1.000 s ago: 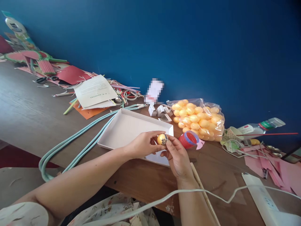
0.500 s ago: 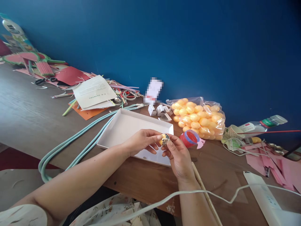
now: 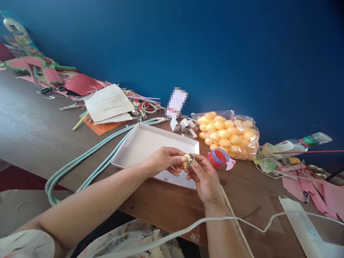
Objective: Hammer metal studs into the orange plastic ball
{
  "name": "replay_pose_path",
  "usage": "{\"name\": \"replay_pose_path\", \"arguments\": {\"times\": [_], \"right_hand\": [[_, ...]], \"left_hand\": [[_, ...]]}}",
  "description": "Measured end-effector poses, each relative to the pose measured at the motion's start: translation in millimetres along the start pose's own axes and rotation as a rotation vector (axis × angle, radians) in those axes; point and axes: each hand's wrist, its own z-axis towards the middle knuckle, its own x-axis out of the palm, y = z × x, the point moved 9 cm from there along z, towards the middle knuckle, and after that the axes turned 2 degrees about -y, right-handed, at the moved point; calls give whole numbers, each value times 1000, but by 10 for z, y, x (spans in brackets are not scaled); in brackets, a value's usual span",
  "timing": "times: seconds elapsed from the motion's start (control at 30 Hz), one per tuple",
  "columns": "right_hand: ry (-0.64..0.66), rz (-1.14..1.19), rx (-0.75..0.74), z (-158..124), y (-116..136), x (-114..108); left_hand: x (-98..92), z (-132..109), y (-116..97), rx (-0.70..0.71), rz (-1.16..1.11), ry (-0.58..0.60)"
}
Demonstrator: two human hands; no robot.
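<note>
A small round ball [image 3: 189, 161], partly yellow and partly shiny metal, is held between my hands above the white box lid [image 3: 150, 134]. My left hand [image 3: 165, 161] pinches the yellow side with thumb and forefinger. On the other side, my right hand [image 3: 206, 179] grips the shiny part between thumb and fingers. How the yellow and metal parts join is hidden by the fingertips. A tiny dark bit [image 3: 166, 179] lies inside the lid near its front edge.
Behind the lid are small white boxes [image 3: 184, 124] and a clear bag of yellow-orange balls [image 3: 225, 132]. A red cup [image 3: 216, 158] stands right of my hands. Light-blue cords [image 3: 88, 157] loop on the left. A white cable [image 3: 204, 221] crosses in front of my right forearm.
The held ball has turned slightly, and its metal side looks smoother now. Both hands keep their grip in almost the same place. The view has shifted a little.
</note>
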Motion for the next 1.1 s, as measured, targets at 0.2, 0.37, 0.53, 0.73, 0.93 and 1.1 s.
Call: {"name": "replay_pose_path", "arguments": {"times": [0.2,0.37,0.53,0.73,0.93,1.1], "right_hand": [[2,-9,5,10,-17,-6],[1,12,14,11,-47,-6],[17,37,32,5,-62,15],[28,17,34,7,-53,26],[-45,-47,-8,32,-20,-37],[-71,-88,-38,55,6,-71]], "left_hand": [[-12,7,-27,18,32,-41],[-58,25,-33,60,55,-103],[-172,24,-128,209,122,-241],[-228,-29,-223,324,180,-339],[-115,-200,-473,621,528,-395],[-44,-251,-524,739,698,-397]]}}
